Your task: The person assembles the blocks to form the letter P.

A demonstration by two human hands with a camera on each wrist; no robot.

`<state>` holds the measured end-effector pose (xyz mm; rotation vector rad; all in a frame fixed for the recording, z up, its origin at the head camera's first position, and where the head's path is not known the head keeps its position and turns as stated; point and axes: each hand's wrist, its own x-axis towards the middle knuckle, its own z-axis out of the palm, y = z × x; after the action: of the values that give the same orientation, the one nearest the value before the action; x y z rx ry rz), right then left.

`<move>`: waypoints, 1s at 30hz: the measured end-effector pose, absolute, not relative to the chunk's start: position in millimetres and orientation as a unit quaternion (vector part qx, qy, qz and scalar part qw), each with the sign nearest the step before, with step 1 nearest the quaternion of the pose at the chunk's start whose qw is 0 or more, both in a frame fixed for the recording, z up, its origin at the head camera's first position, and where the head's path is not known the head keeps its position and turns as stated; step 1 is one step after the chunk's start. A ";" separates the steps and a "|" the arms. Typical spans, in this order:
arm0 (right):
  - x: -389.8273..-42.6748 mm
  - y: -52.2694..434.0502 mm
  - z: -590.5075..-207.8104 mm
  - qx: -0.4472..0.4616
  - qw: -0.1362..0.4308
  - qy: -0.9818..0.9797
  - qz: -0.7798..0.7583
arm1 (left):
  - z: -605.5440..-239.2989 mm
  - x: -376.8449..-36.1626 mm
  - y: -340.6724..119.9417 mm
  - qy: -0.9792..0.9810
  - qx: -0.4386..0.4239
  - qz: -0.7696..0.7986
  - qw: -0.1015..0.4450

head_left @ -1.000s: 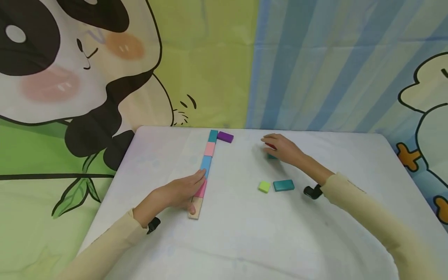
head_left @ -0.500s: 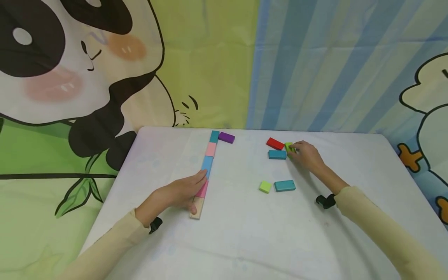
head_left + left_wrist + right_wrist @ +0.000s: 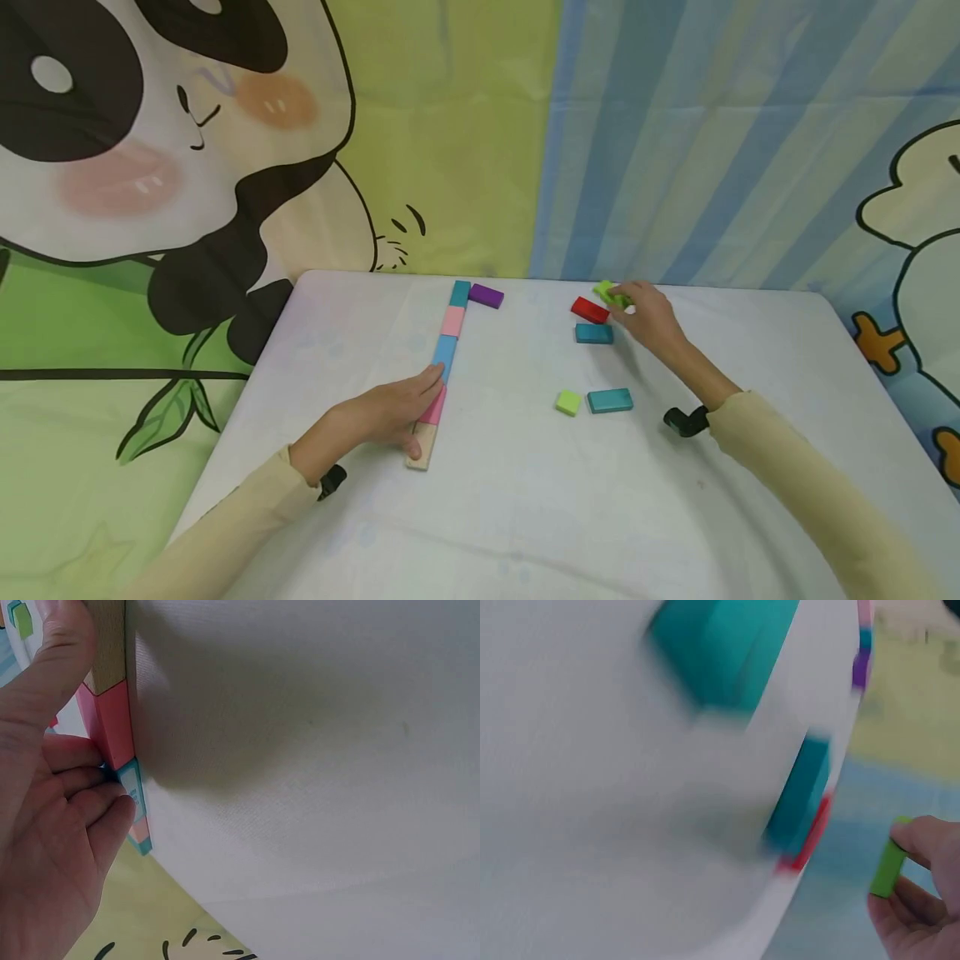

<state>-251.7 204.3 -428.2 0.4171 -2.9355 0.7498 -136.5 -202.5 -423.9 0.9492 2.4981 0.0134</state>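
Observation:
A line of flat blocks (image 3: 444, 358) in teal, pink, blue, pink and bare wood runs down the white table (image 3: 487, 517). My left hand (image 3: 382, 413) lies against its near end, fingers straight along the pink and blue blocks (image 3: 112, 727). My right hand (image 3: 647, 315) pinches a small green block (image 3: 609, 292) (image 3: 889, 868), lifted just above the far side of the table. Below it lie a red block (image 3: 589, 310) and a teal block (image 3: 594, 333).
A purple block (image 3: 486, 295) lies beside the far end of the line. A small lime block (image 3: 567, 402) and a second teal block (image 3: 609, 400) sit mid-table. A cartoon cloth backdrop hangs behind the table's far edge.
My right hand moved right off the red and teal blocks, took the green block, and has lifted it up and back. The left hand has stayed put.

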 end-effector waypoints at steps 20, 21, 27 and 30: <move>-276.9 86.1 -454.5 0.271 -0.056 -0.940 0.199 | -424.8 -137.6 -203.1 0.909 0.347 0.015 0.231; -277.3 85.8 -454.5 0.268 -0.060 -0.941 0.200 | -424.4 -137.6 -203.0 0.909 0.346 0.014 0.231; -280.0 84.9 -454.9 0.261 -0.083 -0.943 0.191 | -424.7 -136.7 -202.9 0.910 0.342 0.014 0.235; -280.6 84.1 -454.3 0.263 -0.091 -0.943 0.183 | -425.8 -136.3 -203.0 0.909 0.343 0.015 0.234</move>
<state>-280.6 84.1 -454.3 0.8773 -3.1471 0.6094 -136.3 -203.0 -425.8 0.9423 2.4964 0.0417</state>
